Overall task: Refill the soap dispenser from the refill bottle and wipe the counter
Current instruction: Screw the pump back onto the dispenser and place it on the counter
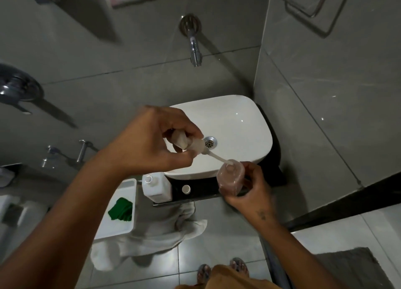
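Observation:
My left hand (152,141) grips the white pump head (191,144) of the soap dispenser, tilted, with its dip tube (219,158) slanting down into the neck of the dispenser bottle. My right hand (249,188) holds that clear dispenser bottle (230,178), which has pinkish soap inside, over the front edge of the white basin (238,124). The white refill bottle (156,185) stands uncapped on the black counter (206,194) left of the basin. Its small white cap (186,189) lies on the counter beside it.
A chrome tap (194,46) juts from the tiled wall above the basin's drain (210,142). A white tray (121,208) with a green cloth (121,208) sits left of the counter. A pale towel (156,228) hangs below the counter edge. My sandalled feet stand on the floor tiles.

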